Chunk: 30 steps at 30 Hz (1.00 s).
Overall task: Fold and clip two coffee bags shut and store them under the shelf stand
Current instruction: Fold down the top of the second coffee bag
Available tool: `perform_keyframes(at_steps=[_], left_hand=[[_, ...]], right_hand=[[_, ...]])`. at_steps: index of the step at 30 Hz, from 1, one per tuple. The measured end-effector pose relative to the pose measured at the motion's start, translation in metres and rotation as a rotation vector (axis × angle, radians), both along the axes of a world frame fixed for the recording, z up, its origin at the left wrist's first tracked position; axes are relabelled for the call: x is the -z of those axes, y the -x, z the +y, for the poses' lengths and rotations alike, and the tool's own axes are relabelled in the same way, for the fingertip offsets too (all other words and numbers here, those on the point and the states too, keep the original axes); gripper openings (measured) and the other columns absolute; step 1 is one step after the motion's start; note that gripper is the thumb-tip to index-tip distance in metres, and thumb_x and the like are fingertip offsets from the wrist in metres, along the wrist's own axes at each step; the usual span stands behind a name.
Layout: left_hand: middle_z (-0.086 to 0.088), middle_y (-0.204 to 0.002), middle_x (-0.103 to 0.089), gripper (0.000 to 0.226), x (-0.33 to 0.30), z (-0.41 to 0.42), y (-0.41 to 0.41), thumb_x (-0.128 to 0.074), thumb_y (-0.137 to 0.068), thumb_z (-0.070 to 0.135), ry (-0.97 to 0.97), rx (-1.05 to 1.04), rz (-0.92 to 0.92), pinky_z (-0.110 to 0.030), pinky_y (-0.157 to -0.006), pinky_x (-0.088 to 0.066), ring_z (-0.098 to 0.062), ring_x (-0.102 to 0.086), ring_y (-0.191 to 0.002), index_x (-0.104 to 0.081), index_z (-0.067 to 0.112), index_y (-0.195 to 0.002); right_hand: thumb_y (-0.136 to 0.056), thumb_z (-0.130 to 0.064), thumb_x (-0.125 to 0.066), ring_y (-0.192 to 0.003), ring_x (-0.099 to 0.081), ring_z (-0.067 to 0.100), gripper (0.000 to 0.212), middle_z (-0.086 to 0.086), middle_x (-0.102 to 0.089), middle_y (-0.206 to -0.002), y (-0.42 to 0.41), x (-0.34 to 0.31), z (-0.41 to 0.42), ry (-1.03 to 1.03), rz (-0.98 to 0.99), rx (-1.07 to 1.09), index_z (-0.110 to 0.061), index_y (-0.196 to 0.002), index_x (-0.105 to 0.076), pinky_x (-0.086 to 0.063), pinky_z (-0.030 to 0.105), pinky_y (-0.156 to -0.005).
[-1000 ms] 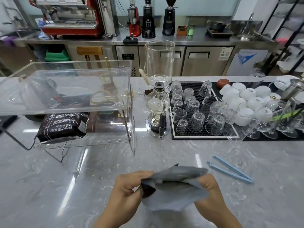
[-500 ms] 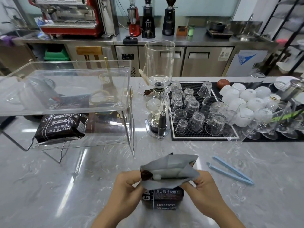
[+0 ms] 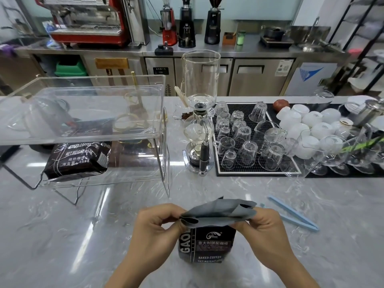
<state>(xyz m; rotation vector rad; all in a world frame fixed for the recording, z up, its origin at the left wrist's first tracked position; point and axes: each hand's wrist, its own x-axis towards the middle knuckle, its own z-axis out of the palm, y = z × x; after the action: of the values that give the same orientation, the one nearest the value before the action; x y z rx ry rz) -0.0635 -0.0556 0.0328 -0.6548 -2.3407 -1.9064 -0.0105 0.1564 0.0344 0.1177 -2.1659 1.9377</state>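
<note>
A black coffee bag (image 3: 207, 244) stands upright on the marble counter near me, its grey inner top folded over. My left hand (image 3: 154, 231) pinches the left end of that fold and my right hand (image 3: 264, 231) pinches the right end. A second black coffee bag (image 3: 78, 159) lies flat under the clear acrylic shelf stand (image 3: 83, 113) at the left. A light blue bag clip (image 3: 293, 213) lies open on the counter just right of my right hand.
A glass siphon brewer (image 3: 199, 121) stands behind the bag. A black mat (image 3: 255, 173) with several upturned glasses, white cups (image 3: 311, 121) and stemmed glasses fill the right. A wire rack (image 3: 62, 188) sits by the stand. Machines line the back counter.
The bag went from held up with its grey top spread to standing on the counter. Both hands have flattened and folded the top down, moving apart to its ends.
</note>
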Motion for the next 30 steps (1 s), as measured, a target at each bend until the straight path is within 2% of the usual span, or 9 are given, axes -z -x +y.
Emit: perform_keyframes(at_steps=[4, 6, 8, 11, 13, 17, 21, 26, 30], left_hand=[[0.014, -0.057, -0.071, 0.049, 0.003, 0.001, 0.003, -0.075, -0.066, -0.012, -0.017, -0.01, -0.059, -0.01, -0.055, -0.046, 0.004, -0.064, -0.055, -0.073, 0.036, -0.058], [0.013, -0.055, -0.07, 0.043, 0.009, 0.003, 0.001, -0.074, -0.066, -0.006, -0.023, -0.029, -0.1, -0.009, -0.055, -0.045, 0.005, -0.063, -0.054, -0.073, 0.035, -0.056], [0.013, -0.056, -0.072, 0.035, 0.011, 0.002, -0.001, -0.072, -0.063, -0.002, -0.036, -0.039, -0.091, -0.01, -0.055, -0.047, 0.004, -0.065, -0.055, -0.075, 0.033, -0.058], [0.004, -0.059, -0.073, 0.022, 0.016, 0.002, 0.002, -0.071, -0.061, 0.0, -0.08, -0.024, -0.195, -0.017, -0.056, -0.049, -0.002, -0.066, -0.057, -0.077, 0.021, -0.06], [-0.003, -0.059, -0.072, 0.009, 0.02, 0.001, 0.006, -0.072, -0.062, 0.001, -0.1, -0.016, -0.269, -0.019, -0.056, -0.048, -0.006, -0.063, -0.058, -0.075, 0.009, -0.065], [-0.009, -0.072, -0.076, 0.011, 0.006, 0.0, 0.008, -0.075, -0.067, 0.006, -0.053, 0.04, -0.179, -0.017, -0.06, -0.05, -0.007, -0.067, -0.065, -0.075, 0.013, -0.076], [-0.002, -0.073, -0.075, 0.022, -0.005, 0.0, 0.016, -0.077, -0.067, -0.003, -0.131, 0.044, -0.174, -0.016, -0.061, -0.052, -0.008, -0.068, -0.067, -0.076, 0.018, -0.073], [-0.003, -0.067, -0.076, 0.03, -0.011, 0.002, 0.029, -0.074, -0.074, -0.012, -0.14, 0.033, -0.311, -0.024, -0.061, -0.057, -0.013, -0.07, -0.064, -0.079, 0.017, -0.07], [-0.006, -0.07, -0.078, 0.029, -0.01, 0.004, 0.041, -0.068, -0.079, -0.009, -0.145, 0.021, -0.483, -0.029, -0.06, -0.058, -0.017, -0.071, -0.063, -0.079, 0.016, -0.068]], right_hand=[[-0.081, -0.018, -0.071, -0.089, -0.074, 0.004, 0.016, -0.014, -0.079, -0.089, 0.001, -0.003, -0.002, -0.015, -0.006, 0.007, -0.03, -0.085, -0.081, -0.057, 0.018, -0.076], [-0.078, 0.001, -0.072, -0.086, -0.074, 0.009, 0.028, -0.008, -0.08, -0.086, -0.001, 0.008, 0.002, -0.05, -0.074, 0.028, -0.025, -0.083, -0.081, -0.059, 0.025, -0.076], [-0.075, 0.003, -0.068, -0.073, -0.069, 0.0, 0.042, -0.018, -0.075, -0.073, -0.002, 0.014, 0.003, -0.099, -0.136, 0.087, -0.038, -0.071, -0.077, -0.057, 0.025, -0.07], [-0.074, -0.031, -0.08, -0.063, -0.064, -0.01, 0.02, -0.025, -0.072, -0.064, -0.002, 0.014, -0.002, -0.064, -0.16, 0.086, -0.044, -0.06, -0.075, -0.053, 0.018, -0.065], [-0.076, -0.017, -0.079, -0.071, -0.069, -0.003, 0.014, -0.012, -0.079, -0.074, 0.0, 0.012, -0.006, -0.027, -0.119, 0.101, -0.03, -0.074, -0.081, -0.053, 0.018, -0.067], [-0.077, 0.005, -0.073, -0.085, -0.074, 0.011, 0.03, -0.004, -0.08, -0.086, 0.006, 0.004, -0.003, -0.017, -0.083, 0.064, -0.023, -0.084, -0.08, -0.056, 0.021, -0.075], [-0.075, 0.013, -0.073, -0.087, -0.072, 0.035, 0.024, 0.016, -0.077, -0.086, 0.016, 0.006, 0.004, 0.027, -0.098, 0.085, -0.005, -0.09, -0.076, -0.059, 0.045, -0.08], [-0.077, 0.01, -0.07, -0.069, -0.071, 0.016, 0.02, 0.009, -0.079, -0.075, 0.028, 0.004, 0.006, 0.155, -0.134, 0.102, -0.008, -0.08, -0.078, -0.058, 0.025, -0.067], [-0.07, -0.005, -0.072, -0.069, -0.071, 0.017, 0.013, 0.007, -0.079, -0.077, 0.041, 0.002, 0.005, 0.313, -0.239, 0.065, -0.01, -0.08, -0.079, -0.057, 0.024, -0.066]])
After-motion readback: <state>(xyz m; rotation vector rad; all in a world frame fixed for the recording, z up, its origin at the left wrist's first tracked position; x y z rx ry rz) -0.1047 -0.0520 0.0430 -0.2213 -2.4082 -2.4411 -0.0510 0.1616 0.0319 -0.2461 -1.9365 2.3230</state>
